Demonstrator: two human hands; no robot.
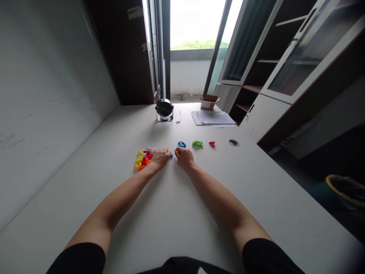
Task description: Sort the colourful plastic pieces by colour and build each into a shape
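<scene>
My left hand is closed at the right side of a pile of small plastic blocks, covering part of it. A small blue block shows at its fingertips. Yellow blocks, red blocks, orange blocks and clear blocks make up the visible pile. Just to the right, my right hand has its fingers curled together; what they hold, if anything, is hidden. Beyond its knuckles lies a cluster of blue blocks. Green blocks and red pieces sit farther right.
A round black device on a stand and a thin strap are at the back of the white table. Papers and an open cardboard box lie back right. A cable hole is at right. A wall borders the left.
</scene>
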